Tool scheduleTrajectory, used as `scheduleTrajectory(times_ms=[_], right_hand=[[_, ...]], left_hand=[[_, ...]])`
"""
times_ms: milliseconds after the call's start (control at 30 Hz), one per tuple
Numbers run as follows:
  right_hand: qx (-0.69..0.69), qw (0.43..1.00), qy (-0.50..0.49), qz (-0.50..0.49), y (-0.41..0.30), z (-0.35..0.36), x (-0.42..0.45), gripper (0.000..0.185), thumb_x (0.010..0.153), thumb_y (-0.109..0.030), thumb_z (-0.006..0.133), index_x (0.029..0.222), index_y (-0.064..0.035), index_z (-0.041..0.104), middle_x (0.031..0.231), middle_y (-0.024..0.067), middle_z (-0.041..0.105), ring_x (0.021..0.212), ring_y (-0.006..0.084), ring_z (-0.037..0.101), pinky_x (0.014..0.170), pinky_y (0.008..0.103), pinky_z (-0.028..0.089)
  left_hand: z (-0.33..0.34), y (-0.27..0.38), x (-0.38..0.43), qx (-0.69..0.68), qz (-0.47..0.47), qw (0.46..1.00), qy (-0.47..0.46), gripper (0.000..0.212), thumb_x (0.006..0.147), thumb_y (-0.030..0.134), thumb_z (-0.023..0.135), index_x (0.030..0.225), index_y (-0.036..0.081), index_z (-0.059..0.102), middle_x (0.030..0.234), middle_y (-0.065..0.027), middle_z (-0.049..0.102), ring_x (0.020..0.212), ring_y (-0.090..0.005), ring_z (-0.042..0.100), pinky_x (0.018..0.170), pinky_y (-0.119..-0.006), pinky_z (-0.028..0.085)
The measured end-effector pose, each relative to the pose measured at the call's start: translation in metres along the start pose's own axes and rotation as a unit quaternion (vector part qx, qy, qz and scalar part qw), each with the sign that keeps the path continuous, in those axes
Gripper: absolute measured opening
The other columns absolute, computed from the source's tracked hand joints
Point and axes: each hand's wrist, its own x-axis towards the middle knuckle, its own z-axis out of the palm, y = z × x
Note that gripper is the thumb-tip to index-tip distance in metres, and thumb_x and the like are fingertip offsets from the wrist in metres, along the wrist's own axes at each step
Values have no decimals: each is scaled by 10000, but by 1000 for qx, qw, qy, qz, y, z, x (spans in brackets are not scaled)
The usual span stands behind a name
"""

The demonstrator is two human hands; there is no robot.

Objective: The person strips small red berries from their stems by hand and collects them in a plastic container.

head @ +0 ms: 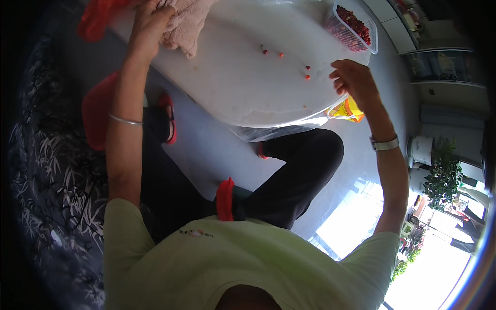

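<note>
At the top left my left hand point(149, 23) grips a pale pink cloth point(186, 29), which lies on a white table point(232, 85). My right hand point(354, 81) hovers by the table's right edge, its fingers loosely curled and apart, with nothing seen in them. Above it stands a clear plastic tub point(374, 33) of small dark red berries point(354, 25). A few loose berries, dark red point(265, 52) and orange-red point(308, 77), lie on the table between my hands.
Something red point(93, 23) sits beyond my left hand. A yellow package point(347, 110) shows below the right table edge. Clear plastic film point(271, 131) hangs at the near edge, above my knees. A red seat or bag point(97, 112) is partly behind my left forearm.
</note>
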Motion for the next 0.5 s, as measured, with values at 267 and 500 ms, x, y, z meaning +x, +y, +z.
scheduleTrajectory(times_ms=[267, 500], right_hand=[[-467, 829, -11, -306, -3, 57, -3, 193, 761, -139, 590, 846, 29, 545, 766, 115, 580, 684, 217, 587, 640, 295, 472], [-361, 915, -27, -178, -6, 60, 3, 119, 758, -78, 567, 813, 22, 533, 667, 124, 587, 531, 177, 592, 524, 265, 484]], left_hand=[[0, -4, 4, 60, -26, 997, 39, 333, 750, 32, 514, 1074, -41, 515, 958, -71, 583, 826, -114, 557, 740, -238, 438], [-8, -16, 10, 133, -50, 987, 78, 333, 745, 41, 527, 1069, -39, 519, 957, -70, 586, 830, -118, 557, 744, -240, 436]])
